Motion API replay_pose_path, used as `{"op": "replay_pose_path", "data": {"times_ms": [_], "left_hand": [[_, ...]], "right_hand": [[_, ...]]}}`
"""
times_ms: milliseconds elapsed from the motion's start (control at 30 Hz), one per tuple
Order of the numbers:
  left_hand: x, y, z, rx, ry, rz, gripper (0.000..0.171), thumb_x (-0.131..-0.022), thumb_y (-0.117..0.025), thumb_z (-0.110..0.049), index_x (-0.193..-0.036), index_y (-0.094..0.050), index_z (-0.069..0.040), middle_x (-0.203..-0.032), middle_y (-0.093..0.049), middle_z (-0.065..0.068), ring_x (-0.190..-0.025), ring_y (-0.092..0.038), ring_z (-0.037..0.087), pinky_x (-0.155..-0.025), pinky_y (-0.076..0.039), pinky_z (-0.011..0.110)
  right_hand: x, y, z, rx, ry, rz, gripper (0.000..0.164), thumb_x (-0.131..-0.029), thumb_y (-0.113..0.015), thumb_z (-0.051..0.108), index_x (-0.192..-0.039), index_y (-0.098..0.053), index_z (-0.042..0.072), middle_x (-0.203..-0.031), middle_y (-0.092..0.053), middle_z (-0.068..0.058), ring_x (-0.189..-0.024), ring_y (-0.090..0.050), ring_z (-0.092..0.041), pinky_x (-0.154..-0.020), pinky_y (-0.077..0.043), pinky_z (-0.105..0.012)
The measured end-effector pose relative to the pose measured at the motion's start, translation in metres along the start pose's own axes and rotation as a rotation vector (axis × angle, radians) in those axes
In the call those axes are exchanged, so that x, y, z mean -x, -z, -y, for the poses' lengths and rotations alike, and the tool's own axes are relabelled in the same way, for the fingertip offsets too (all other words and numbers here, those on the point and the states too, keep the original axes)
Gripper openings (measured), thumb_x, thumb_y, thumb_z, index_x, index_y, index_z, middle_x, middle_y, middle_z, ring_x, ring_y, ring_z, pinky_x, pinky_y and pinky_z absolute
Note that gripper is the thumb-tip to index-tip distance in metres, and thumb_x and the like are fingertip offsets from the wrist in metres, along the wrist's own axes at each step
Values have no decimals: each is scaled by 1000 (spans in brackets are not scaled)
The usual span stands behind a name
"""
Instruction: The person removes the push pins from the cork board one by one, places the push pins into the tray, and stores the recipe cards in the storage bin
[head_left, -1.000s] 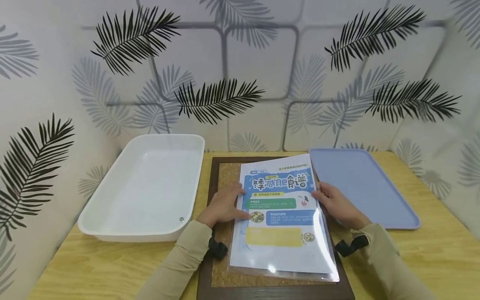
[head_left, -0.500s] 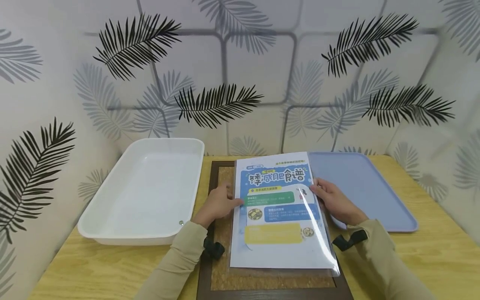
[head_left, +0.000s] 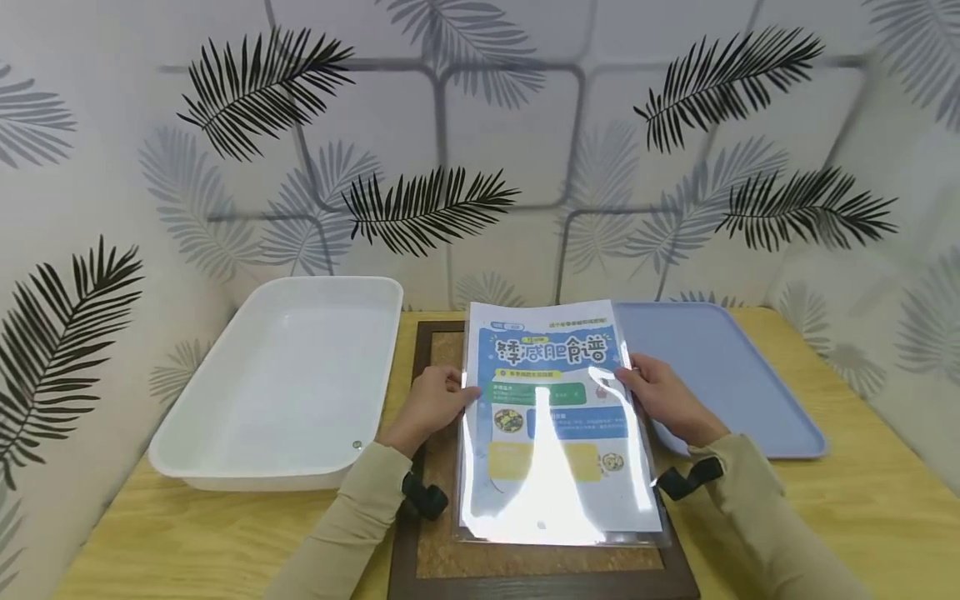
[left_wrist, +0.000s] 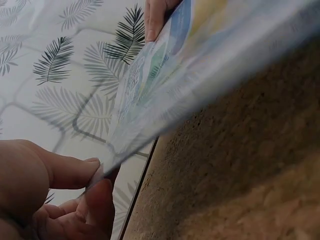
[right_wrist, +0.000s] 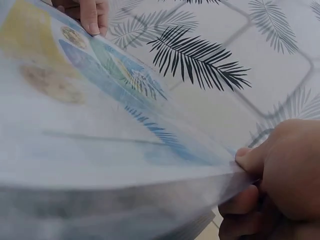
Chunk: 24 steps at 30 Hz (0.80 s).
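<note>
A printed sheet in a clear glossy sleeve [head_left: 551,417], with blue, green and yellow blocks and Chinese lettering, is held above a brown-framed cork board [head_left: 438,467]. My left hand [head_left: 433,402] pinches its left edge between thumb and fingers, plain in the left wrist view, where a gap shows between sheet and cork. At the opposite edge my right hand [head_left: 667,400] pinches the sleeve, thumb on the printed face; the right wrist view shows the fingers curled behind it. Strong glare hides part of the lower print in the head view.
To the left stands a deep white plastic tub [head_left: 285,392] with a small round mark near its front corner. A flat lavender tray [head_left: 723,379] lies at the right, partly behind the right hand. Everything rests on a yellow wood-grain table [head_left: 225,542] against a leaf-patterned wall [head_left: 480,125].
My left hand has gone from lying on the sheet to pinching its left edge. The sheet has straightened and tilted, its glare spreading; my right hand keeps its hold.
</note>
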<state>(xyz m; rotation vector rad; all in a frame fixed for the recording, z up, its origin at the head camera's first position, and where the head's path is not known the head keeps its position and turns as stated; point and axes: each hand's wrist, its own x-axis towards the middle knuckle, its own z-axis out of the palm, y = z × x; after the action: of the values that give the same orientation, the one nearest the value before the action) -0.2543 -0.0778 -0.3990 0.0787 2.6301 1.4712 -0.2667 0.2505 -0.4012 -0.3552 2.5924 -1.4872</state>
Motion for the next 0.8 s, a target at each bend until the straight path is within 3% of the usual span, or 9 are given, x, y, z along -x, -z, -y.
{"op": "replay_pose_path", "data": {"times_ms": [167, 367, 567, 667, 800], "left_hand": [[8, -2, -2, 27, 24, 25, 20, -93, -62, -20, -96, -60, 0, -80, -71, 9, -59, -58, 13, -49, -40, 22], [16, 7, -10, -29, -90, -38, 22, -94, -61, -20, -97, -57, 2, -75, -68, 10, -54, -54, 13, -45, -36, 22], [32, 35, -21, -67, -145, -124, 25, -95, -60, -21, -104, -55, 2, -76, -66, 11, -54, -55, 13, -47, -40, 21], [36, 51, -21, -104, -124, -105, 25, -95, -60, -21, -105, -57, 2, -76, -66, 11, -54, -55, 13, -48, -41, 22], [40, 77, -14, -123, -88, -42, 29, -95, -59, -17, -113, -56, 6, -80, -65, 12, -55, -55, 11, -50, -45, 22]], "right_hand": [[4, -1, 6, 117, 30, -59, 28, -102, -45, 17, -106, -54, -9, -92, -67, -18, -72, -60, -14, -62, -49, -25], [6, 0, 15, 118, 37, -45, 32, -103, -44, 19, -114, -53, -9, -92, -68, -17, -69, -62, -14, -60, -50, -26], [-1, -15, 28, 1, 29, 19, 40, -104, -40, 19, -130, -45, -11, -101, -69, -24, -71, -68, -15, -58, -53, -27], [-5, -24, 36, -11, 11, 21, 42, -104, -40, 20, -132, -44, -10, -105, -68, -24, -74, -69, -15, -61, -55, -26], [-15, -42, 49, 3, 12, 20, 39, -104, -41, 20, -130, -47, -8, -98, -69, -21, -64, -64, -13, -52, -48, -24]]}}
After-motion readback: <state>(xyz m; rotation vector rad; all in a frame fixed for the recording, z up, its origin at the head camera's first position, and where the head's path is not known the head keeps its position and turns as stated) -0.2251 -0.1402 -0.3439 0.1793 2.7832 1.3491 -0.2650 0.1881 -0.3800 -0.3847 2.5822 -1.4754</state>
